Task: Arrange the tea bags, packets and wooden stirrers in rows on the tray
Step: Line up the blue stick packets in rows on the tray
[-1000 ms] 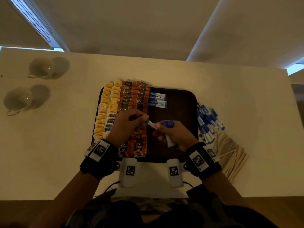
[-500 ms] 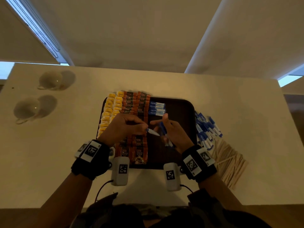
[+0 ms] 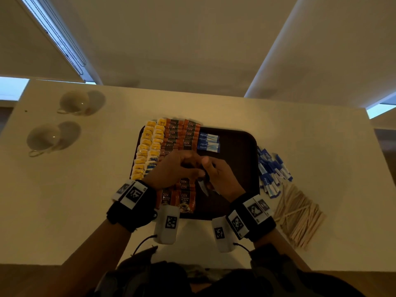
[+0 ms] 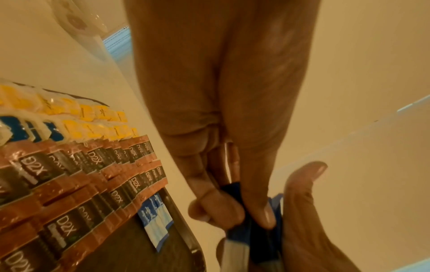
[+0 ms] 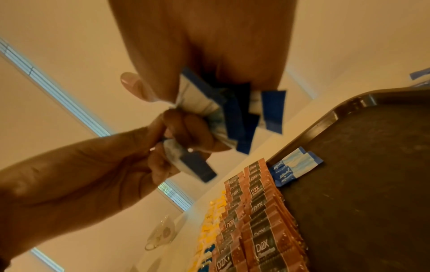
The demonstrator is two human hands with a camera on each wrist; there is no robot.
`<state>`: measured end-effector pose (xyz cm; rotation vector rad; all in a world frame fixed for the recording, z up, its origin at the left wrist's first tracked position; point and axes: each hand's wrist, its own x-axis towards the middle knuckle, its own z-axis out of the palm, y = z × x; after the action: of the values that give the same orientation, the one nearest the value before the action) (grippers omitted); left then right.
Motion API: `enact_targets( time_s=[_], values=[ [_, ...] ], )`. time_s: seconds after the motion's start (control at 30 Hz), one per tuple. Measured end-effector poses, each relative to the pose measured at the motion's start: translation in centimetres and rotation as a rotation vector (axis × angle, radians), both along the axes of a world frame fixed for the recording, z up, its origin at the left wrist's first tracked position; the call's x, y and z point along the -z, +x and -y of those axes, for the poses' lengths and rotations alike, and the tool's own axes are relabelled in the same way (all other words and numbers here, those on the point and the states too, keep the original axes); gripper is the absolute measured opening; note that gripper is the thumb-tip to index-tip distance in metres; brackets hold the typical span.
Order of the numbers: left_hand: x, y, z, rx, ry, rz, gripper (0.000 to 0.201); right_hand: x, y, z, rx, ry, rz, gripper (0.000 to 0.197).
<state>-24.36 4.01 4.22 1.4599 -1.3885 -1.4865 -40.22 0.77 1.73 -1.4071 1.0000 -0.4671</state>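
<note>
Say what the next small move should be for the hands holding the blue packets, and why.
Probably the left hand should draw its single pinched blue packet free of the bunch gripped by the right hand and lay it below the three blue packets on the tray, where that row breaks off.

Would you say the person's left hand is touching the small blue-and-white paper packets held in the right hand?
Touching. The right wrist view shows the left hand pinching one blue-and-white packet beside the right hand's bundle.
</note>
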Motion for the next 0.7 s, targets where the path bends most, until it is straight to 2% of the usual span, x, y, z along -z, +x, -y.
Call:
enact_targets(
  time_s=[0.17,0.27,0.33,0.47,0.6,0.7],
  values=[
    [1.0,-0.5,-0.4,-0.074,-0.045,-0.003,0.013,0.0,0.0,-0.2,0.009,-0.054,-0.071,0.097],
    [1.4,-0.5,-0.5,-0.096,-0.044,0.022,0.014,-0.1,-0.1,-0.1,0.032,-0.070,-0.120,0.064],
    [1.6,-0.1,-0.6,-0.169,-0.038,-0.001,0.017,0.0,-0.7,0.0,0.078,-0.021,-0.116,0.046],
    [1.8,1.1,-0.6,-0.335,-0.054,-0.035,0.023,-0.3,-2.5,-0.2,0.162,0.217,-0.053,0.036],
    [1.5,1.0,-0.7,-0.372,-0.066,-0.084,0.015,-0.4,-3.0,-0.7,0.092,0.260,-0.056,0.016],
    [1.6,0.7,-0.8,-0.369,-0.017,-0.138,0.014,-0.1,-2.9,-0.7,0.153,0.278,-0.037,0.015]
  ],
)
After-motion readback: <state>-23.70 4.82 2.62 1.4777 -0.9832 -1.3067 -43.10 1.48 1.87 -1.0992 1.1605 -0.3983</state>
